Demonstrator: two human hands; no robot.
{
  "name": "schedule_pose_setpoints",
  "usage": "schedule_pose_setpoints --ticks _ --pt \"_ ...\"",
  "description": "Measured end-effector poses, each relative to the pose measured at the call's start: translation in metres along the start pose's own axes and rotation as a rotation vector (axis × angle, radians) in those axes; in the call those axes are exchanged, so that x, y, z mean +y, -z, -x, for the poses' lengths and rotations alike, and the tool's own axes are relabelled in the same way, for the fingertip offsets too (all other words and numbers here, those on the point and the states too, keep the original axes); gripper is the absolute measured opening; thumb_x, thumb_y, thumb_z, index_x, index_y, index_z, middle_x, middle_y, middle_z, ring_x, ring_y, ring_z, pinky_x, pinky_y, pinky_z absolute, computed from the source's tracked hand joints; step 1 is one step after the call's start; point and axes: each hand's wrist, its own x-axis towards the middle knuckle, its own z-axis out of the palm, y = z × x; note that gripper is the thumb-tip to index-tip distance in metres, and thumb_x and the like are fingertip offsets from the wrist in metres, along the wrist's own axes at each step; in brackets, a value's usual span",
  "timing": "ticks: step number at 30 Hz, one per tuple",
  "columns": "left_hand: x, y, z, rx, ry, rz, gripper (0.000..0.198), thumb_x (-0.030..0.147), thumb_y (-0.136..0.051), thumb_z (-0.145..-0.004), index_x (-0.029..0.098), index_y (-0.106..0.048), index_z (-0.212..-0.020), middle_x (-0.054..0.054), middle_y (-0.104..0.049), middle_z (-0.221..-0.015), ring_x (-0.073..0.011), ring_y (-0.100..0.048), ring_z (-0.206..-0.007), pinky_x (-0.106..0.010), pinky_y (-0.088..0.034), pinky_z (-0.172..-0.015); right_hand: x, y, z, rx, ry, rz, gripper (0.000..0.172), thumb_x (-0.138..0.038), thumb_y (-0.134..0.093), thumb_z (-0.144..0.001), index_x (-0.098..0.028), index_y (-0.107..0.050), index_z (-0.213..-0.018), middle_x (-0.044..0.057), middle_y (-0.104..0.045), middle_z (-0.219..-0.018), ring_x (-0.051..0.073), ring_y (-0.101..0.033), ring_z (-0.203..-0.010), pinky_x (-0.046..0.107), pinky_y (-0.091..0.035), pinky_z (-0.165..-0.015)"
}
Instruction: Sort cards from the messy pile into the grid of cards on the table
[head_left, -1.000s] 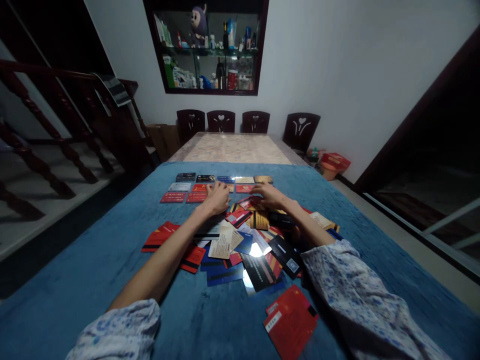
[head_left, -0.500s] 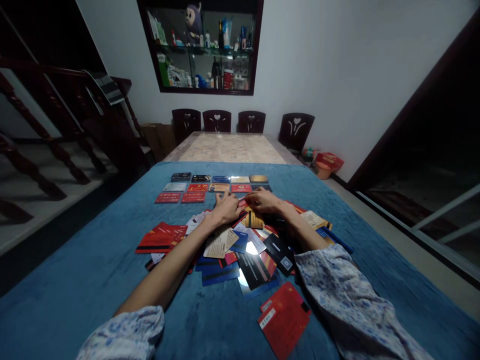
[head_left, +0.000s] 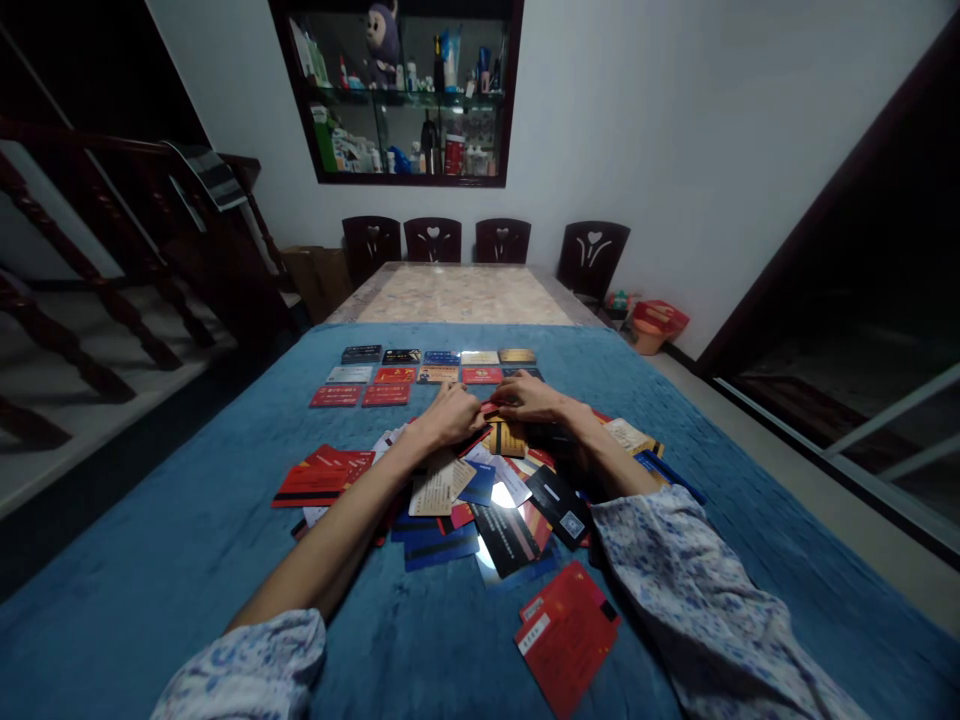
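Your left hand [head_left: 454, 412] and right hand [head_left: 531, 398] are narrowly pinching a red card [head_left: 490, 408] between them, over the card pile [head_left: 436, 488]; rows of cards [head_left: 394, 376] are lying nearer the table's [head_left: 465, 293] far edge; loose red cards [head_left: 568, 640] are lying toward its near edge.

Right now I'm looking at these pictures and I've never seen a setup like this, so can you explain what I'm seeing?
There's no machine here: those are a person's bare left hand and right hand. Every picture comes from one camera worn on the person's head, facing forward and down. A blue cloth covers the near part of the table. On it lie a loose heap of cards, with three neat rows of cards beyond it. Two overlapping red cards lie nearest the camera. The fingers of both hands meet around a small red card; it seems held, but the exact grip is hidden.
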Motion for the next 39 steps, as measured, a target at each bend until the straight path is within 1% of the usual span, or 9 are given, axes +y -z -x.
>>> schedule_pose_setpoints --ticks 3,6,10,14,23,27,30,34,39 --pt "-0.005 0.007 0.001 -0.003 0.008 0.05 0.032 0.021 -0.047 -0.089 0.017 -0.075 -0.075 -0.013 -0.073 -0.084 -0.0293 -0.062 -0.106 -0.046 -0.04 -0.101 0.001 0.003 0.002 0.032 -0.02 -0.02 0.032 -0.022 -0.062 -0.084 -0.02 -0.075 -0.113 0.008 -0.071 -0.115 0.026 -0.055 -0.108 0.035 -0.043 -0.094" --pt "-0.012 0.009 0.0 0.04 0.024 0.104 0.03 0.02 -0.047 -0.089 0.018 -0.075 -0.079 -0.012 -0.073 -0.088 -0.0281 -0.061 -0.109 -0.045 -0.041 -0.101 0.002 0.002 0.001 0.081 -0.054 -0.035 0.034 -0.015 -0.061 -0.081 -0.019 -0.075 -0.111 0.008 -0.073 -0.109 0.025 -0.056 -0.106 0.034 -0.044 -0.092" --pt "-0.021 0.003 -0.002 0.116 0.045 0.144 0.028 0.017 -0.048 -0.088 0.019 -0.076 -0.092 -0.011 -0.072 -0.099 -0.0262 -0.062 -0.108 -0.043 -0.043 -0.102 0.003 -0.003 -0.001 0.147 -0.061 -0.027 0.031 -0.015 -0.057 -0.083 -0.017 -0.076 -0.107 0.009 -0.074 -0.1 0.024 -0.06 -0.098 0.032 -0.045 -0.087" --pt "-0.029 -0.006 -0.006 0.162 0.078 0.17 0.031 0.013 -0.047 -0.087 0.018 -0.075 -0.098 -0.011 -0.072 -0.103 -0.025 -0.063 -0.105 -0.039 -0.047 -0.097 0.006 -0.011 -0.002 0.194 -0.109 -0.011 0.027 -0.019 -0.055 -0.087 -0.018 -0.076 -0.104 0.009 -0.075 -0.101 0.024 -0.062 -0.098 0.031 -0.046 -0.086" --pt "-0.035 -0.01 -0.006 0.194 0.086 0.231 0.035 0.009 -0.042 -0.087 0.017 -0.074 -0.098 -0.01 -0.073 -0.101 -0.0227 -0.064 -0.101 -0.035 -0.048 -0.093 0.005 -0.017 -0.003 0.174 -0.201 -0.019 0.023 -0.023 -0.058 -0.086 -0.017 -0.076 -0.099 0.01 -0.076 -0.098 0.022 -0.067 -0.089 0.026 -0.045 -0.075" --pt "-0.035 -0.01 -0.006 0.185 0.092 0.224 0.035 0.01 -0.041 -0.087 0.017 -0.074 -0.096 -0.011 -0.073 -0.102 -0.0223 -0.064 -0.101 -0.034 -0.048 -0.093 0.006 -0.02 -0.004 0.178 -0.213 -0.035 0.023 -0.023 -0.057 -0.085 -0.017 -0.077 -0.096 0.009 -0.076 -0.095 0.021 -0.067 -0.086 0.025 -0.045 -0.074" --pt "-0.035 -0.011 -0.006 0.197 0.105 0.235 0.036 0.009 -0.041 -0.086 0.017 -0.074 -0.097 -0.01 -0.073 -0.101 -0.0218 -0.064 -0.098 -0.034 -0.049 -0.093 0.009 -0.021 -0.005 0.248 -0.199 -0.096 0.024 -0.021 -0.058 -0.085 -0.018 -0.077 -0.099 0.008 -0.076 -0.098 0.021 -0.067 -0.088 0.026 -0.046 -0.077" --pt "-0.034 -0.013 -0.006 0.211 0.112 0.252 0.036 0.008 -0.043 -0.085 0.017 -0.075 -0.1 -0.009 -0.074 -0.098 -0.0217 -0.064 -0.099 -0.033 -0.049 -0.092 0.012 -0.022 -0.007 0.403 -0.179 -0.201 0.021 -0.019 -0.058 -0.085 -0.017 -0.075 -0.098 0.009 -0.076 -0.101 0.023 -0.067 -0.093 0.031 -0.048 -0.084" --pt "-0.029 -0.014 -0.004 0.219 0.13 0.236 0.037 0.008 -0.044 -0.085 0.018 -0.075 -0.103 -0.009 -0.073 -0.101 -0.0234 -0.063 -0.104 -0.036 -0.048 -0.095 0.01 -0.02 -0.007 0.531 -0.155 -0.318 0.017 -0.026 -0.057 -0.088 -0.017 -0.071 -0.093 0.008 -0.074 -0.097 0.021 -0.065 -0.091 0.032 -0.049 -0.083"
